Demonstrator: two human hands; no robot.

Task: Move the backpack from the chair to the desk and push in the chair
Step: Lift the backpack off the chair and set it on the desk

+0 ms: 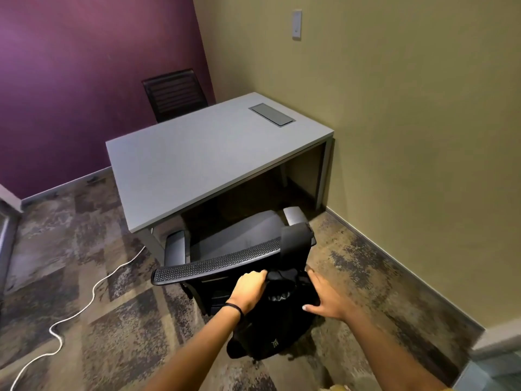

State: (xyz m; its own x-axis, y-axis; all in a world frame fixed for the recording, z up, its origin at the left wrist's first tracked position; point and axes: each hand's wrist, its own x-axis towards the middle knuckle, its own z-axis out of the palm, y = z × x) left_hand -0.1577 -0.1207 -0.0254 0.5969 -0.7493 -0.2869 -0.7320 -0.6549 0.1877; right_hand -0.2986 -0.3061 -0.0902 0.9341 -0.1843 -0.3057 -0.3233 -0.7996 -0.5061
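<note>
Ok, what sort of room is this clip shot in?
Probably a small office or study room: a grey desk with a flush cable hatch stands in the corner, a mesh-backed office chair on each side of it, on patterned carpet tiles.

Backpack (270,320): black, soft-sided, hanging upright behind the chair's backrest, one strap looped over the backrest's top edge at its right end. Top of the bag sits directly under and between the fingers of both hands; the body hangs below the fingers toward the carpet. A small pale logo shows low on its front.

Chair (225,249): black office chair with mesh backrest, grey seat and grey-padded armrests. Backrest rim lies just beyond the fingertips. The seat faces the desk, its front edge at the desk edge, not tucked under.

Desk (197,153): grey rectangular top, well beyond the fingers, with a flush grey panel near its far right corner.
</note>
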